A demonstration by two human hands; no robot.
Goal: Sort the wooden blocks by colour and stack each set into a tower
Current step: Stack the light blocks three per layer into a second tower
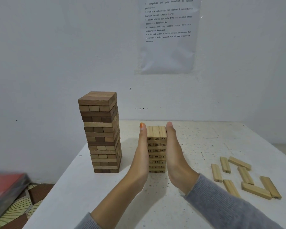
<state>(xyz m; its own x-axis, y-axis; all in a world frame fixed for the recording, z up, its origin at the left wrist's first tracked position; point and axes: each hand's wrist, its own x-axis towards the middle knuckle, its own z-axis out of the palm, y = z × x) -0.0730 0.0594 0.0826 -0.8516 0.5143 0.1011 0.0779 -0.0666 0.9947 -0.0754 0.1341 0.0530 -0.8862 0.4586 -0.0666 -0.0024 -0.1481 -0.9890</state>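
Observation:
A short tower of pale, numbered wooden blocks (156, 146) stands in the middle of the white table (205, 139). My left hand (141, 151) presses flat against its left side, fingers straight. On the tower's right side my right hand (175, 151) presses the same way. A taller tower of brown and dark wooden blocks (101, 133) stands upright to the left, near the table's left edge. Several loose pale blocks (244, 177) lie scattered on the table at the right.
A printed sheet of paper (168, 35) hangs on the white wall behind the table. Left of the table, on a patterned floor (23, 207), lies a blurred red and grey object (5, 189).

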